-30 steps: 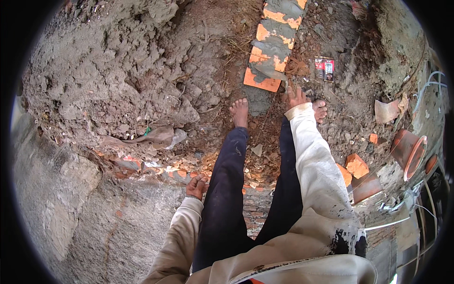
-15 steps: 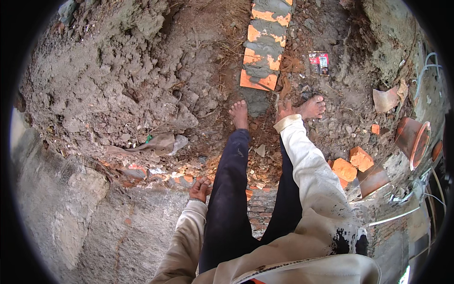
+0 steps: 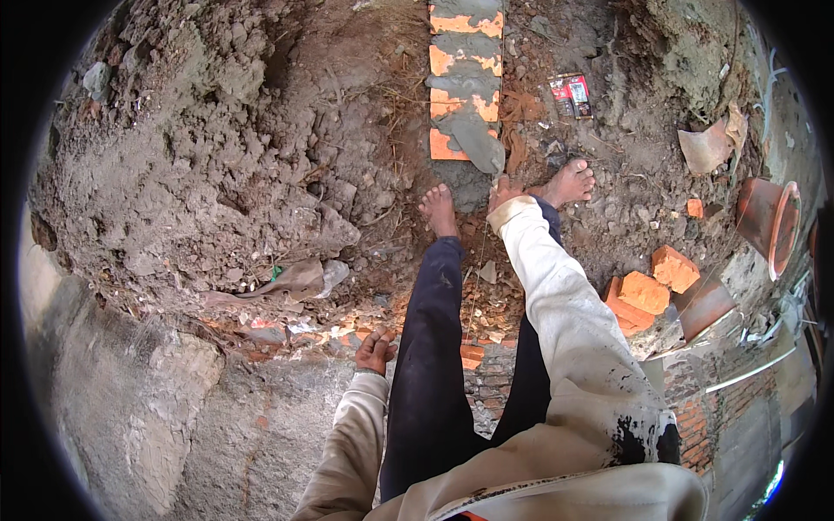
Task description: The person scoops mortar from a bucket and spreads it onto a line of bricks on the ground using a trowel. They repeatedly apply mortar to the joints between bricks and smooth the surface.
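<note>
My right hand [image 3: 504, 193] is closed round the handle of a trowel [image 3: 486, 146] between my bare feet. The trowel's grey, mortar-smeared blade lies over the near end of a row of orange bricks [image 3: 446, 145]. Grey mortar [image 3: 460, 86] covers much of the bricks in bands, and a mortar patch [image 3: 469, 188] spreads on the ground before the last brick. Beside my left leg, low near the wall's edge, is my left hand [image 3: 375, 350]. Its fingers are curled, and their inside is hidden.
Heaped, lumpy soil [image 3: 182, 165] rises on the left. To the right lie loose bricks [image 3: 645, 293], a reddish-brown pot [image 3: 762, 217], a broken curved shard [image 3: 705, 148] and a red-and-black wrapper [image 3: 571, 95]. A thin string [image 3: 475, 300] runs between my legs above old brickwork.
The trowel has turned from a thin, dark edge to its broad grey face at the row's near end. My right hand has shifted slightly, and the whole view has moved a little.
</note>
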`<act>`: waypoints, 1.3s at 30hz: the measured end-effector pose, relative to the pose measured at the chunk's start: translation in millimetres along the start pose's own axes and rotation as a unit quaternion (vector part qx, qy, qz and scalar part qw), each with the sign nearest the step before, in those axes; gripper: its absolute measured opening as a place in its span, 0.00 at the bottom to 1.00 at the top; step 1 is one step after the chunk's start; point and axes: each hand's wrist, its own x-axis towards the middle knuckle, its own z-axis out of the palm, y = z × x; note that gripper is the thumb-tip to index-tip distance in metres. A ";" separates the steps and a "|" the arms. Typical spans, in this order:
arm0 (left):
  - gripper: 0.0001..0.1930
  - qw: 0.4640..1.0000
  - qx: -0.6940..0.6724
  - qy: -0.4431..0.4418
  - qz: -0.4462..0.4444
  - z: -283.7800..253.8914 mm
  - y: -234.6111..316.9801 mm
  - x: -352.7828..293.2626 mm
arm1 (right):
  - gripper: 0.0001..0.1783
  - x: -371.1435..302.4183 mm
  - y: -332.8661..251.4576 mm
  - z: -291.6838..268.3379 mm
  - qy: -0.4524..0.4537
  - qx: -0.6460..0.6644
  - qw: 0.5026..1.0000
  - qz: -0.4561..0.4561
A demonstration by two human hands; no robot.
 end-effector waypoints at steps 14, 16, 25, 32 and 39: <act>0.15 0.999 0.021 0.000 0.024 -11.6 3.6 0.6 | 0.20 -31.7 -18.5 33.3 0.028 0.168 0.985 0.006; 0.16 0.999 0.034 0.008 0.018 -14.1 6.1 2.7 | 0.20 -28.4 -24.2 42.3 0.033 0.207 0.978 0.019; 0.19 0.998 0.061 0.007 0.016 -20.7 12.8 3.7 | 0.21 -3.0 -54.5 35.9 -0.051 0.389 0.919 -0.049; 0.19 0.998 0.058 0.000 0.015 -13.8 15.9 1.1 | 0.21 -19.6 -38.2 41.8 0.014 0.420 0.908 0.009; 0.19 0.998 0.058 -0.007 0.033 -14.0 21.6 2.1 | 0.21 -24.5 -35.1 49.9 0.051 0.387 0.919 0.059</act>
